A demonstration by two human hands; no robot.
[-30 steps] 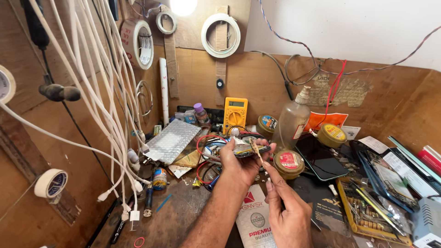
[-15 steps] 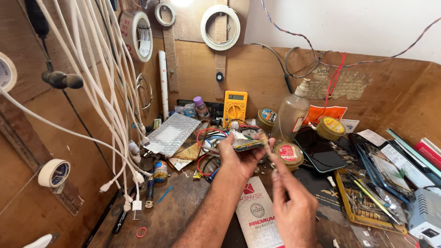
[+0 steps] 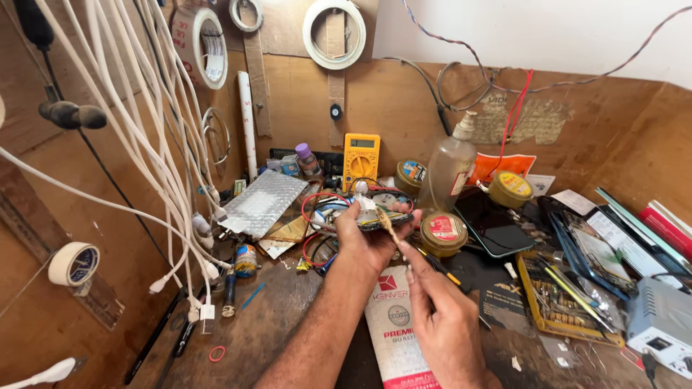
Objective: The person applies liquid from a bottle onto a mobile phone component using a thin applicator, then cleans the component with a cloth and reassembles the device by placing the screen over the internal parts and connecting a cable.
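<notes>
Wooden walls enclose a cluttered tabletop (image 3: 274,324); white cables (image 3: 144,144) hang at left and tape rolls (image 3: 334,32) are pinned above. A yellow multimeter (image 3: 360,155), a plastic bottle (image 3: 448,169), two round tins (image 3: 443,233) and a dark phone (image 3: 494,223) lie behind the work area.

Left hand (image 3: 364,238): fingers closed around a small circuit board (image 3: 375,216), held raised just above the tabletop, with red wires (image 3: 321,198) trailing to its left. Grip firm.

Right hand (image 3: 443,324): fingers pinched shut on a thin brush-like tool (image 3: 393,230), its tip touching the board's near edge. Exact kind of tool cannot be confirmed.

Assessment: the step in hand appears to be cleaning or probing the board surface. The next move calls for a steady left-hand hold and light, controlled strokes, keeping the tip clear of the loose wires.
</notes>
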